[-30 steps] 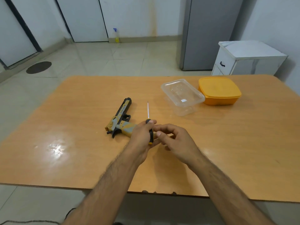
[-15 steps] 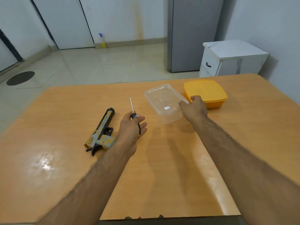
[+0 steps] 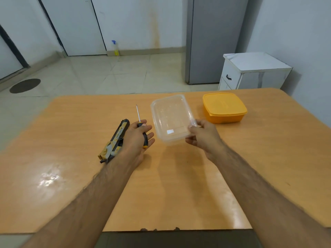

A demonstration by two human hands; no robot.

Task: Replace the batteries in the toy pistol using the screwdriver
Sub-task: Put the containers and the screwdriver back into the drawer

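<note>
A black, grey and yellow toy pistol (image 3: 116,141) lies on the wooden table (image 3: 71,131), its grip partly hidden behind my left hand (image 3: 137,140). My left hand holds a screwdriver (image 3: 140,125) with a black and yellow handle, its thin shaft pointing away from me, my fingers loosely spread. My right hand (image 3: 202,135) grips the near right corner of a clear plastic container (image 3: 170,117), which is tilted with its far end raised. No batteries are visible.
A closed orange plastic box (image 3: 223,107) stands on the table to the right of the clear container. Behind the table are a white cabinet (image 3: 250,72), a grey fridge (image 3: 213,38) and a tiled floor with a spray bottle (image 3: 115,48).
My right hand left the screwdriver, reached out to the clear container, gripped its corner and pulled it nearer while tilting it. My left hand kept the screwdriver beside the pistol.
</note>
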